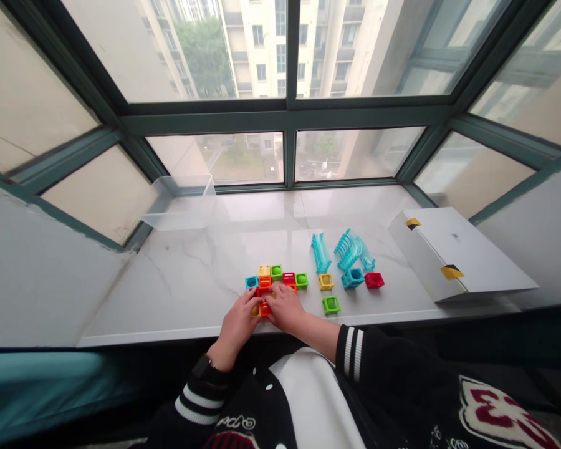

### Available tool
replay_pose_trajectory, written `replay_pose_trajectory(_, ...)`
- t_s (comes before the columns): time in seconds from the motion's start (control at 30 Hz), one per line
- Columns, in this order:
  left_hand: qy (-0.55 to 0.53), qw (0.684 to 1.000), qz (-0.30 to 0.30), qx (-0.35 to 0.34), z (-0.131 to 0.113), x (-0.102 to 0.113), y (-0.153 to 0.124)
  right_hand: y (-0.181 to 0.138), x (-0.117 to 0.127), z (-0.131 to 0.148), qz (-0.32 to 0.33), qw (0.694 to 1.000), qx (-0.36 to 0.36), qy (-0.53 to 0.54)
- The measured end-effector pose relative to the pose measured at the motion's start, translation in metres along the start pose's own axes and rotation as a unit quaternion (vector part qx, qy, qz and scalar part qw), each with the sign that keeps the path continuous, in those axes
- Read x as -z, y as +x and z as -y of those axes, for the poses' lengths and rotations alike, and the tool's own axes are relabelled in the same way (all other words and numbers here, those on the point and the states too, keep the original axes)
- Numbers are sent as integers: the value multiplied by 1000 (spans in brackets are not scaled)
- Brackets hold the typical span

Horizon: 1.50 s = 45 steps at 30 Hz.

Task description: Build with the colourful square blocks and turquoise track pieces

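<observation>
The left hand (236, 327) and the right hand (285, 308) are closed, with an orange block (264, 308) gripped between them at the near end of a cluster of coloured plastic blocks (273, 280). About ten blocks are gathered in this cluster, which is placed near the front edge of the marble sill (182, 274). Further pieces are left apart to its right: a yellow block (326, 282), a green block (331, 305), a teal block (353, 279), a red block (374, 280) and, behind them, translucent blue tube pieces (348, 249). A white box (453, 255) is placed at the right end, and a clear plastic tray (177, 206) stands towards the far left corner.
</observation>
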State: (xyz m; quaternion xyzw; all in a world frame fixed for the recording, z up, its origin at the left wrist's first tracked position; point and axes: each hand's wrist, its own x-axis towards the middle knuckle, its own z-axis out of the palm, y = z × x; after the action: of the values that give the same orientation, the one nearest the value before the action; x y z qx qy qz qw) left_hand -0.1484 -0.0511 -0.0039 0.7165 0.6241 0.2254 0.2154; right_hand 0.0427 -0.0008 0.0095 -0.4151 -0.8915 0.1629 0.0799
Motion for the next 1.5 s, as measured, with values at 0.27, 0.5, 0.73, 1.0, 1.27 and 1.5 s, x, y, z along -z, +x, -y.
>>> replay_pose_trajectory(0.27, -23, 999, -8, 24, 1, -1, -1, -1, 5, -7, -11, 1000, 0, 16)
replay_pose_trajectory(0.5, -37, 999, -12, 27, -2, 0, 0, -9, 18, -19, -54, 986, 26, 156)
replay_pose_trajectory(0.73, -50, 998, -45, 17, 1, -7, 2, -20, 39, -44, -101, 928, -21, 359)
replay_pose_trajectory(1.0, -79, 995, -61, 8, -23, -14, 9, -55, 50, -72, -64, 769, -92, 629)
replay_pose_trajectory(1.27, -262, 963, -5, -63, -89, 11, 17, -77, 65, -66, -103, 790, -57, 601)
replay_pose_trajectory(1.5, -360, 931, -28, -56, -113, 8, 22, -76, 74, -64, -136, 842, -11, 521)
